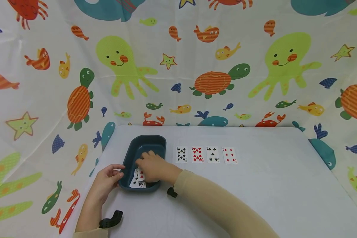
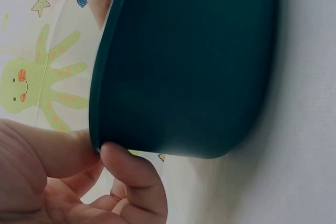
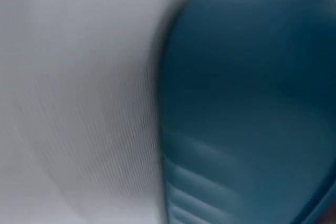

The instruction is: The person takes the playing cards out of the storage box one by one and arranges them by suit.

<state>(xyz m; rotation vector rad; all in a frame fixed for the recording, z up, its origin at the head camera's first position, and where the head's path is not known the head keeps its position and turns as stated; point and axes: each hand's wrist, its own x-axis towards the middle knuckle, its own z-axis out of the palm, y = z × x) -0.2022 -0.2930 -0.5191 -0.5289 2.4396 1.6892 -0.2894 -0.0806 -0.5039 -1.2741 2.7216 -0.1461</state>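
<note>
A dark teal plastic tub stands on the white table, its wall filling much of both wrist views. My left hand pinches its left rim between thumb and finger, plainly seen in the left wrist view. Reaching into the tub over its right side, my right hand has bent fingers above the tub's floor. Loose playing cards with black and red pips lie at the tub's near end, partly covered by that hand. Whether the right fingers hold a card I cannot tell; the tub wall hides them in the right wrist view.
Right of the tub, face-up playing cards lie in a row: a spades card, a hearts card, a clubs card and a diamonds card. A sea-animal print cloth hangs behind the white table.
</note>
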